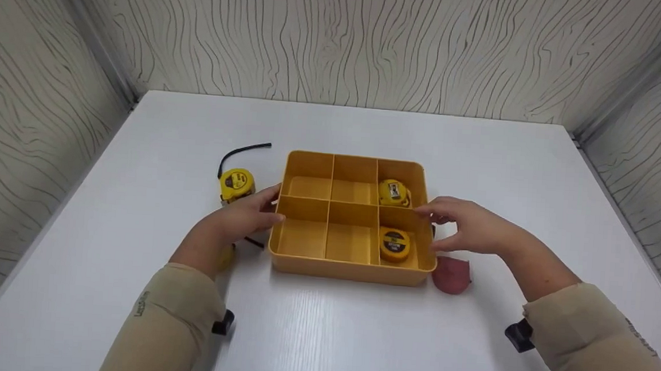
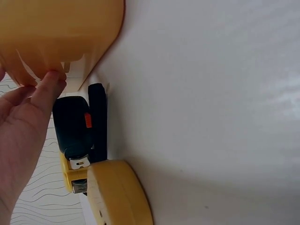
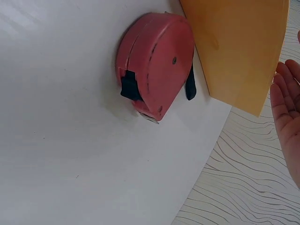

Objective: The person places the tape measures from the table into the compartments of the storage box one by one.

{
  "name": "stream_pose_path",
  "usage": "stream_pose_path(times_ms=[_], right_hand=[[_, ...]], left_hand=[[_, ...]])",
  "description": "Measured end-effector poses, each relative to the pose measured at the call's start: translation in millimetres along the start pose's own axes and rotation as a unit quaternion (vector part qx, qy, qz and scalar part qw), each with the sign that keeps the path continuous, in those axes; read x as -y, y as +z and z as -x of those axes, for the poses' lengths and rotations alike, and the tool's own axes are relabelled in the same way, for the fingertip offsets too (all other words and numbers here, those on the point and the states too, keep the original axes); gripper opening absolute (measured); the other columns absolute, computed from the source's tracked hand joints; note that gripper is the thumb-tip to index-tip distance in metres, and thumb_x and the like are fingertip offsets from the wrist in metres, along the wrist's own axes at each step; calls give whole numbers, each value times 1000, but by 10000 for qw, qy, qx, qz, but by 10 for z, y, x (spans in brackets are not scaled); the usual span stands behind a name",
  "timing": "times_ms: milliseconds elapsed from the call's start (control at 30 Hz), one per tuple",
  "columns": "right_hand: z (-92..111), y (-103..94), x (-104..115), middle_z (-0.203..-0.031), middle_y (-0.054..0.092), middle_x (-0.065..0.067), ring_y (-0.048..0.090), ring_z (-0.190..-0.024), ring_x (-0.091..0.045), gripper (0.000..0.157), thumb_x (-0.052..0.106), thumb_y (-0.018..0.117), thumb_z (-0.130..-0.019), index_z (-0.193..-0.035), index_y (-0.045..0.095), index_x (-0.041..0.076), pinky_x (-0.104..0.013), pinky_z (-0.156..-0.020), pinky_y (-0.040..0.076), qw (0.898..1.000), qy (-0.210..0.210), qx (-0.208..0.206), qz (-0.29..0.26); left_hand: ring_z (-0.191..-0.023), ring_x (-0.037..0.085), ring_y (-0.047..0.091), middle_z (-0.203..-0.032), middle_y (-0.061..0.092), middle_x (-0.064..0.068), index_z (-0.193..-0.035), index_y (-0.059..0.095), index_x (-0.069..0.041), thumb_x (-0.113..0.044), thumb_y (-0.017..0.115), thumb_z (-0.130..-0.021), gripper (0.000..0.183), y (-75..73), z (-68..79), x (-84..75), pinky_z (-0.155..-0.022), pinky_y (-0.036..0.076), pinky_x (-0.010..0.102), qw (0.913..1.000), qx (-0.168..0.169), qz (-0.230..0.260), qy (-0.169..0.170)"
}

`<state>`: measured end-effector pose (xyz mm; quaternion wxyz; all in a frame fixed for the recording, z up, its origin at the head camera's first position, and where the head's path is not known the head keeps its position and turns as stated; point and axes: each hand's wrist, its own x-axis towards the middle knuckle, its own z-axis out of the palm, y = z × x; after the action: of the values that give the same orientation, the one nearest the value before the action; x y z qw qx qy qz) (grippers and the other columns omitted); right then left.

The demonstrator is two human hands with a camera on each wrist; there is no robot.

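A yellow-orange divided box with six... several compartments stands between both hands on the white table. My left hand holds its left wall, thumb on the rim and fingers along the outer side. At the right rim, my right hand grips with fingertips over the edge and thumb lower down. Two yellow tape measures, one in the back right compartment and one in the front right, lie inside. A red tape measure rests beside the box's right wall.
Left of the box lies a yellow tape measure with a black strap. Another yellow tape measure is partly hidden under the left wrist in the head view. Wood-patterned panels enclose the white table at back and sides.
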<state>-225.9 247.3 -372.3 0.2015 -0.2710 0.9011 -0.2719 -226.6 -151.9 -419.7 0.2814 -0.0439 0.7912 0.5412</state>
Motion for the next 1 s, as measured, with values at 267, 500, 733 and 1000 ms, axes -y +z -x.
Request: stream_pose_path(times_ms=[267, 500, 733, 1000], right_hand=[[15, -4, -17, -118, 54, -3, 50, -110, -23, 60, 22, 76, -74, -128, 51, 11, -46, -96, 42, 9998, -95, -61, -176], [88, -39, -34, -120, 54, -1, 50, -110, -22, 61, 27, 76, -74, -128, 51, 13, -45, -95, 43, 9995, 12, -296, -89], [157, -60, -174, -119, 55, -3, 52, -108, -21, 58, 24, 75, -75, -126, 52, 9, -42, -95, 43, 9980, -101, -594, -187], [263, -48, -318, -123, 54, -6, 52, -111, -23, 53, 26, 74, -77, -124, 53, 13, -41, -95, 42, 9949, 130, -844, -538]], left_hand=[[-128, 13, 33, -139, 36, -17, -138, 28, -47, -35, 68, -81, 71, -2, -2, -6, -106, 29, 43, 10000, -1, 5, -30], [-128, 11, 34, -141, 33, -16, -141, 25, -43, -33, 66, -83, 71, -16, -12, 5, -105, 32, 40, 9997, 90, -177, 172], [-128, 11, 34, -142, 33, -16, -142, 23, -41, -33, 65, -84, 72, -25, -19, 9, -105, 32, 40, 9992, 112, -290, 251], [-126, 11, 36, -138, 37, -16, -142, 25, -40, -30, 64, -85, 70, -14, -31, 4, -104, 33, 39, 9993, 172, -170, 298]])
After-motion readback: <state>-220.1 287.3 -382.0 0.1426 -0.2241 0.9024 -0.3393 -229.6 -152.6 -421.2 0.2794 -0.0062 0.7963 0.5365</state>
